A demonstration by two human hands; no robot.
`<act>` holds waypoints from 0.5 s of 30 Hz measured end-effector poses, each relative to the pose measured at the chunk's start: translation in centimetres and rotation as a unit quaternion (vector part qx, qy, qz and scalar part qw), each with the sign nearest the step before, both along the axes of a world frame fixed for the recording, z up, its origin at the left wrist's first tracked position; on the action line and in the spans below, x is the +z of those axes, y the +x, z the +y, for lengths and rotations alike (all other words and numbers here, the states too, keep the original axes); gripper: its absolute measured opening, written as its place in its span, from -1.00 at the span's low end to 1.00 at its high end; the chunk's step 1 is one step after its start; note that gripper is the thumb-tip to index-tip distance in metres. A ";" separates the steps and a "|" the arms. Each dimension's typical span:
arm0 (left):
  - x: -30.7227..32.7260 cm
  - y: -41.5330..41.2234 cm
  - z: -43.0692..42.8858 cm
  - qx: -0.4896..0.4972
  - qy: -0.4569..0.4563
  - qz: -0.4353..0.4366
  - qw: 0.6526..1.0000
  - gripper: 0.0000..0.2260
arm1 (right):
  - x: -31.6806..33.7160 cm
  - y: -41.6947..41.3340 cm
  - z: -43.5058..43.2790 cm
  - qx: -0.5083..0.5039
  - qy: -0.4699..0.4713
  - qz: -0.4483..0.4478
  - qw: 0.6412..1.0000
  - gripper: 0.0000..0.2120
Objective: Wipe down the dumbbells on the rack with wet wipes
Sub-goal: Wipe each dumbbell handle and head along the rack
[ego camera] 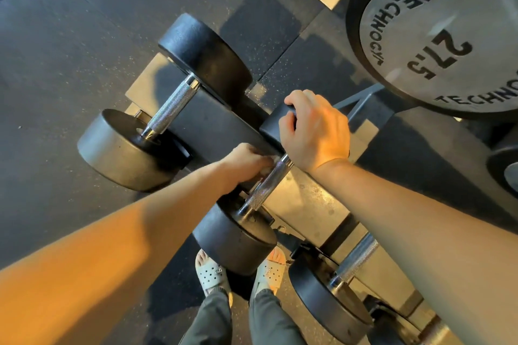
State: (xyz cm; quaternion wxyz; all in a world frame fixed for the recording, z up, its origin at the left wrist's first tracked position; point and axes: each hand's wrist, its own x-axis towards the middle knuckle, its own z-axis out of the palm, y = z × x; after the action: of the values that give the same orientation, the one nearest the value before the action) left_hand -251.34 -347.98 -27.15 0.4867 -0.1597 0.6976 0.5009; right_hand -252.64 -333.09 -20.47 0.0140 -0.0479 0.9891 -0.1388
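Note:
A black dumbbell with a knurled steel handle (265, 185) lies on the low rack (308, 204) right below me. My left hand (246, 162) holds a bunched white wet wipe (270, 166) against the upper part of that handle. My right hand (316, 129) grips the dumbbell's far black head (274, 123) from above. The near head (235, 241) hangs over my feet.
A second dumbbell (171, 103) lies on the rack to the left. A third dumbbell (333, 297) sits at lower right under my right forearm. A large 27.5 dumbbell head (437, 39) looms on the upper tier at top right. Dark rubber floor (70, 50) spreads to the left.

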 end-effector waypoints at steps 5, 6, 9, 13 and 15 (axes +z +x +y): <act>1.3 2.0 -4.6 -0.318 -0.103 0.087 0.939 -0.75 | -0.2 0.0 -0.1 -0.006 -0.003 -0.001 1.000 -0.74; 1.7 2.1 -4.5 -0.354 -0.129 0.107 0.920 -0.72 | -0.3 0.0 -0.1 -0.006 -0.005 -0.001 1.000 -0.74; 1.7 1.6 -2.9 -0.322 -0.153 0.195 0.914 -0.83 | -0.2 0.0 0.0 -0.005 -0.007 0.000 1.000 -0.72; 1.3 1.4 -2.4 -0.213 -0.104 0.182 0.954 -0.89 | -0.3 0.0 0.1 -0.003 -0.008 0.003 1.000 -0.72; 1.2 1.9 -3.7 -0.298 -0.116 0.183 0.930 -0.86 | -0.3 0.1 0.0 -0.003 -0.010 0.005 1.000 -0.73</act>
State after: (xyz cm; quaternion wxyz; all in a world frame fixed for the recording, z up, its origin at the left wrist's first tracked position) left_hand -249.47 -351.66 -25.95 0.4560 0.0944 0.8433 0.2684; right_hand -252.58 -333.04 -20.80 0.0083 -0.0459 0.9878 -0.1486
